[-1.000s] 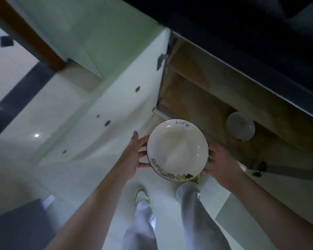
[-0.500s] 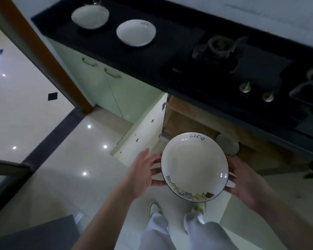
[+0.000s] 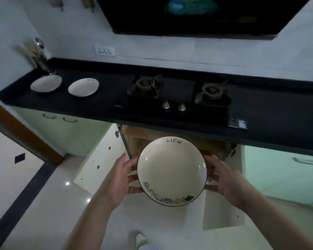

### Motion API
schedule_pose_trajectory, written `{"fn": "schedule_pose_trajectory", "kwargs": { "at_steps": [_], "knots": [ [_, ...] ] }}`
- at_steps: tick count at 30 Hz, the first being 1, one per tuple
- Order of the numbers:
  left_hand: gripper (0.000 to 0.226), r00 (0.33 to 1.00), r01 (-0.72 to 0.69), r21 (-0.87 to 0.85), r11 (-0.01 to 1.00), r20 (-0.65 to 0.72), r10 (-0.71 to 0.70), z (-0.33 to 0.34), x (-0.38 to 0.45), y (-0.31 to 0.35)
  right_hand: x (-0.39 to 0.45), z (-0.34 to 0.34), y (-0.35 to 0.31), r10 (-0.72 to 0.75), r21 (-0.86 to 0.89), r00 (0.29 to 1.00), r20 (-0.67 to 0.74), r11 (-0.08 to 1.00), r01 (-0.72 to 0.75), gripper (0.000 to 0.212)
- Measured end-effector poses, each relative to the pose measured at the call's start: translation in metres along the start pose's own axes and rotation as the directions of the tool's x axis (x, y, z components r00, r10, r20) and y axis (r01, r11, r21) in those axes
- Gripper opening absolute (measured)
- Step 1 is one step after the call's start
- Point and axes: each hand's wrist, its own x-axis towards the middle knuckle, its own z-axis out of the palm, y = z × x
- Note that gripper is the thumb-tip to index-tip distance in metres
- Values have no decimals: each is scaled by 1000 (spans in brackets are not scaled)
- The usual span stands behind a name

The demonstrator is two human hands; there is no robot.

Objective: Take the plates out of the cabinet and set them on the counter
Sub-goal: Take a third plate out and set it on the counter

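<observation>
A cream plate with a dark rim, the word "life" and a band of small drawings is held level in front of me. My left hand grips its left edge and my right hand its right edge. Behind the plate the lower cabinet stands with both doors swung out; its inside is mostly hidden by the plate. Two white plates rest side by side at the left end of the black counter.
A two-burner gas stove sits in the middle of the counter. A steel utensil holder stands in the back left corner. The open cabinet doors jut out on both sides of my hands. A wooden door frame is at left.
My view has tilted up from the cabinet floor to the counter. The plate, held in both hands, has come out of the cabinet and risen towards the counter.
</observation>
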Motion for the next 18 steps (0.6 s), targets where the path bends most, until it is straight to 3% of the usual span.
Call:
{"fn": "schedule_pose_trajectory", "kwargs": {
  "at_steps": [3, 10, 18],
  "knots": [
    [60, 1000, 3, 35, 999, -3, -3, 49, -12, -7, -35, -42, 7, -32, 13, 999, -36, 999, 32, 23],
    [47, 1000, 28, 114, 993, 0, -28, 150, -36, -32, -98, -126, 20, 18, 236, 982, -187, 971, 27, 31],
    [40, 997, -20, 239, 971, 80, 1, 203, -35, -24, -135, -162, 27, -2, 360, 959, -284, 927, 108, 33]
  ]
}}
